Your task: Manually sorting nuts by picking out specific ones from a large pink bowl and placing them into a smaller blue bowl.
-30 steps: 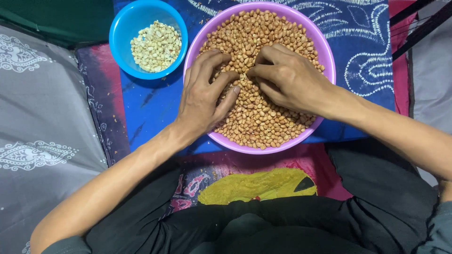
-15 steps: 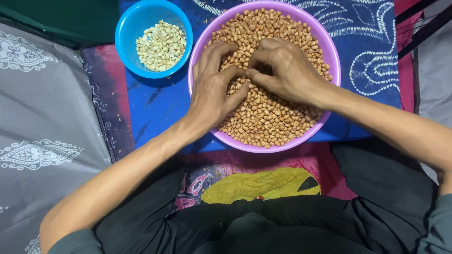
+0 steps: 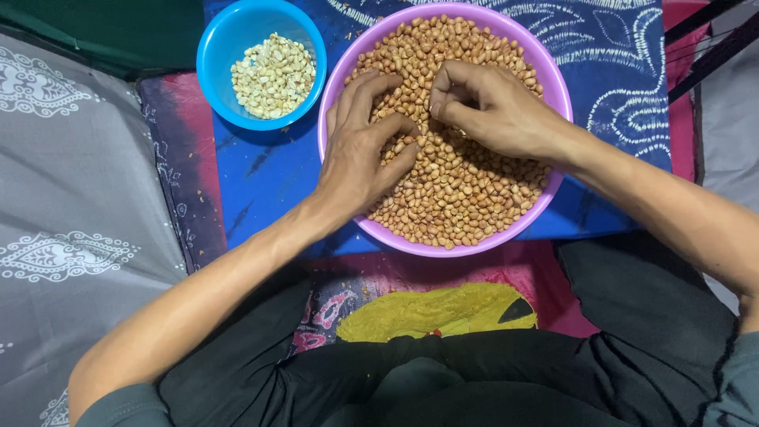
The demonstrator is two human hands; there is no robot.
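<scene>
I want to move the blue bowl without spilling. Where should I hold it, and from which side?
Grip the blue bowl by its rim at the lower left, coming from the left. It sits upright and the rim there is bare; the right side almost touches the purple bowl, leaving fingers little room. The pale peanuts lie low, so thumb inside likely clears them.

Purple bowl (image 3: 545, 79), upper centre: smooth plastic, slight sheen at the rim. Blue bowl (image 3: 217, 47), upper left: same plastic, glossier. Brown peanuts (image 3: 458, 190) in the purple one: matt, papery red-brown skins. Pale peanuts (image 3: 273, 75) in the blue one: skinless, dull cream. Blue patterned cloth (image 3: 261, 174) underneath: matt woven fabric. Grey printed cloth (image 3: 71, 198), left: soft, matt. Black garment (image 3: 443, 379), bottom: matt, creased fabric.
</scene>
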